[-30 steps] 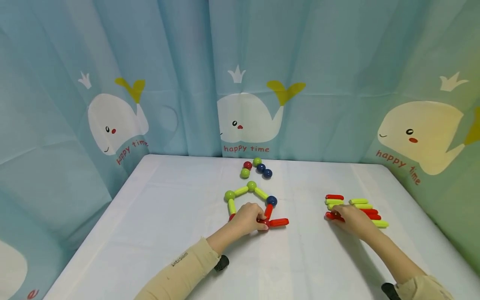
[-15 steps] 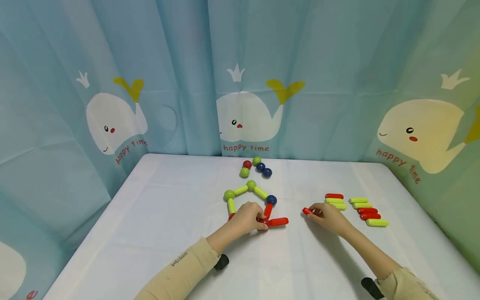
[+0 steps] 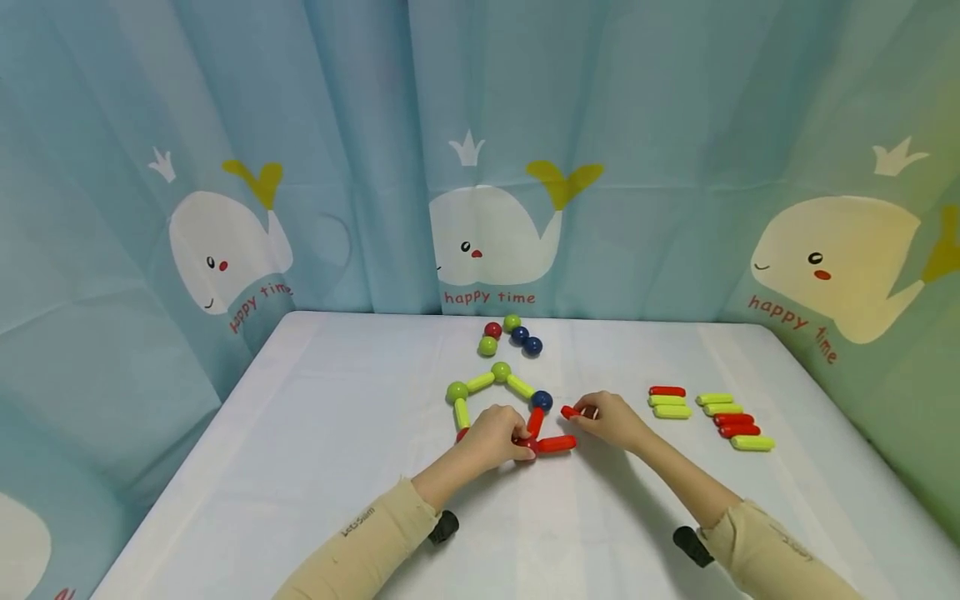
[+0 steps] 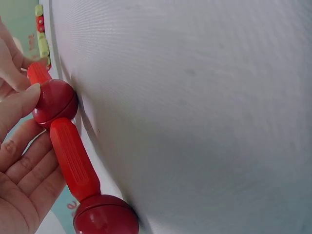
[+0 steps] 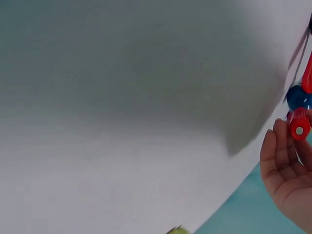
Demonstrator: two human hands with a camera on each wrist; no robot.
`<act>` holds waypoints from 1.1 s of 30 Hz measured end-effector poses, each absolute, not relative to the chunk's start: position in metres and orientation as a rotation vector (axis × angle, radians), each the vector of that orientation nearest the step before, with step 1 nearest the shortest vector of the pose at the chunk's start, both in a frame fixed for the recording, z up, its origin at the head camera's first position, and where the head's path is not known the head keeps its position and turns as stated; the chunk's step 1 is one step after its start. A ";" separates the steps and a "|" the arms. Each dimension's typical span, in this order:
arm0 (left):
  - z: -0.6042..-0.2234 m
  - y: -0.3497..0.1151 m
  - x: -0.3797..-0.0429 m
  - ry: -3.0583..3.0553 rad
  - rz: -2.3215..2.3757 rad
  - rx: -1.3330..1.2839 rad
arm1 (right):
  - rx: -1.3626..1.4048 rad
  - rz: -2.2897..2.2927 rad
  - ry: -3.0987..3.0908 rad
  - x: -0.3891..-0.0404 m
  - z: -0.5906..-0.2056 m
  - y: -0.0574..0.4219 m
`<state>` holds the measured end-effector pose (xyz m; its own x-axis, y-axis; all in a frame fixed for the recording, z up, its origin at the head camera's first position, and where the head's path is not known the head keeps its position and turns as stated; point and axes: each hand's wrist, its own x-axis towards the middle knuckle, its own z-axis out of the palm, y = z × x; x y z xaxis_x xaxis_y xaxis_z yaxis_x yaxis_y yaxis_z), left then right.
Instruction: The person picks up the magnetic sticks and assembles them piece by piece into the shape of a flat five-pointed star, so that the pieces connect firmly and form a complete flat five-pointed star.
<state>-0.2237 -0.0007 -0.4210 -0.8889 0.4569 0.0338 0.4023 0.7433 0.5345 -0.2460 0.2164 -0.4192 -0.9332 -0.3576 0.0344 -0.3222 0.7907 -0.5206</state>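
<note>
My left hand (image 3: 491, 437) pinches a red ball (image 4: 56, 100) at the near right corner of a ring of magnetic rods and balls. In the left wrist view, a red rod (image 4: 74, 158) joins that ball to another red ball (image 4: 106, 217); the left hand hides this side in the head view. Green balls (image 3: 501, 372), yellow-green rods (image 3: 481, 382) and a blue ball (image 3: 542, 401) make up the far side. Another red rod (image 3: 557, 444) juts right from the held ball. My right hand (image 3: 613, 422) pinches a loose red rod (image 5: 299, 126) by the blue ball.
Behind the ring lie several loose balls (image 3: 520, 336) in red, green and blue. On the right, yellow-green and red rods (image 3: 738, 430) lie in two columns on the white table (image 3: 337, 400). A blue whale-print curtain (image 3: 360, 167) hangs behind the table.
My right hand picked a red rod from the left column of rods and carried it left, close to the ring. My left hand has stayed at the red ball.
</note>
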 end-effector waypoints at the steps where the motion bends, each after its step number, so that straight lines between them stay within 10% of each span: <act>1: -0.421 -0.001 -0.224 2.841 0.832 0.706 | -0.552 -0.825 2.908 -0.248 -0.419 0.214; 33: -0.419 0.004 -0.219 2.895 0.757 0.699 | -0.397 -0.898 2.722 -0.249 -0.415 0.194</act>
